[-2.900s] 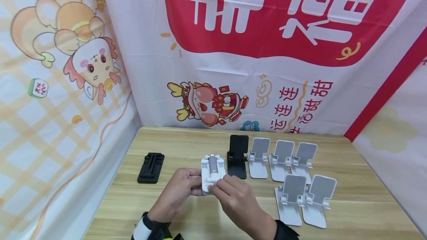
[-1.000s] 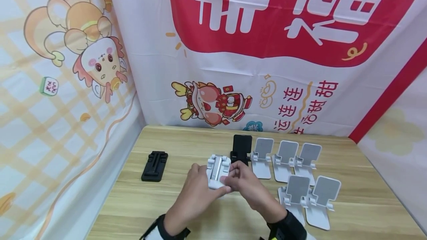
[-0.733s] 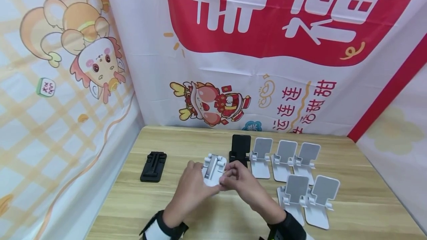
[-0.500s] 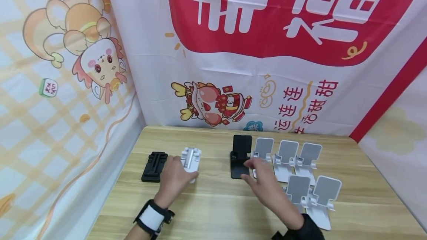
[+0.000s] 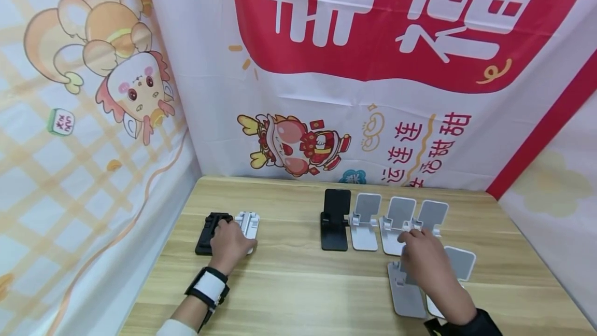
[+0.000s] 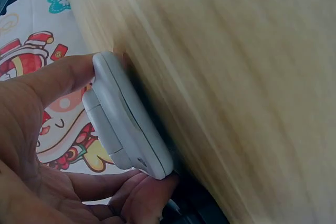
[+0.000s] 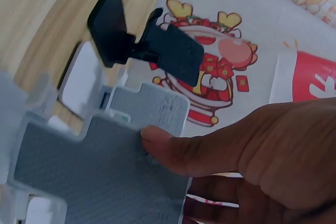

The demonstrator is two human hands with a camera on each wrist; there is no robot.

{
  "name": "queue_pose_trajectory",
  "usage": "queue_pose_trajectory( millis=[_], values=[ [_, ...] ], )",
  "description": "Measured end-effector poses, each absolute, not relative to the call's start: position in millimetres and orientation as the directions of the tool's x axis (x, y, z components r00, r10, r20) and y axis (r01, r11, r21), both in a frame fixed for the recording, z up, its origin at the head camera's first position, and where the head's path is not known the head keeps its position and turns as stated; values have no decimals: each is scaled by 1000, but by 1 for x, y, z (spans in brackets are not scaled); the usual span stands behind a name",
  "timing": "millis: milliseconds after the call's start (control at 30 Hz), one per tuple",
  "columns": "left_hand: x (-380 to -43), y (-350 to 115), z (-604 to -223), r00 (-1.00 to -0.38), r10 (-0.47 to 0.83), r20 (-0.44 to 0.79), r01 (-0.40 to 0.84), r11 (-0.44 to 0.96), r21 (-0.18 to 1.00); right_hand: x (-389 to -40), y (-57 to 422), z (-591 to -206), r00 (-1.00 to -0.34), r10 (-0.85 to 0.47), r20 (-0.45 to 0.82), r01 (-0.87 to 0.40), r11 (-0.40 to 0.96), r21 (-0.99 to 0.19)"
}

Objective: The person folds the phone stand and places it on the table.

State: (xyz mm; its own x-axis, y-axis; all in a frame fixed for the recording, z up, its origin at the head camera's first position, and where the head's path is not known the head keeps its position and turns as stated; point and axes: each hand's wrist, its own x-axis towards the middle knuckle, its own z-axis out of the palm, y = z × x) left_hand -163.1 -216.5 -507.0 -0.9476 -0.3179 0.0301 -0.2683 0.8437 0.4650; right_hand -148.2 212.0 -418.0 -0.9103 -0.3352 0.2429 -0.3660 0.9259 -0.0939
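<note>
My left hand (image 5: 230, 247) pinches a folded white phone stand (image 5: 252, 226) by its edges, thumb on one end and fingers on the other in the left wrist view. It is close over the table, right beside a folded black phone stand (image 5: 204, 240) that the hand partly covers. On the right, my right hand (image 5: 426, 263) grips the raised plate of the front-left unfolded white phone stand (image 5: 407, 297). In the right wrist view the thumb lies on its grey padded face (image 7: 100, 174), with fingers behind the plate.
An unfolded black phone stand (image 5: 335, 222) and several unfolded white ones, such as this white stand (image 5: 365, 222), form a back row. Another white stand (image 5: 460, 262) is just right of the gripped one. A printed cloth (image 5: 214, 118) hangs behind the wooden table (image 5: 298, 294).
Both hands worked on the white stand mid-table. My right hand let go and moved right to the front-row stand; my left hand carried the folded white stand left, beside the black one.
</note>
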Motion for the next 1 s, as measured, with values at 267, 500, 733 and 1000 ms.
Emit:
queue_pose_trajectory(
  millis=[267,500,733,1000],
  values=[
    [-165,-212,-509,-953,-303,24,-266,869,418,-154,221,-416,-929,-339,145,-359,922,-147],
    [-156,-201,-501,-966,-255,37,-231,923,309,-159,220,-404,-957,-289,20,-287,937,-200],
    [-134,-160,-464,-990,-89,112,-23,874,485,-150,195,-387,-928,-323,184,-360,907,-221],
    [-106,-98,-454,-929,307,-206,-70,402,913,-139,145,-369,-865,-393,313,-480,830,-285]
  ],
)
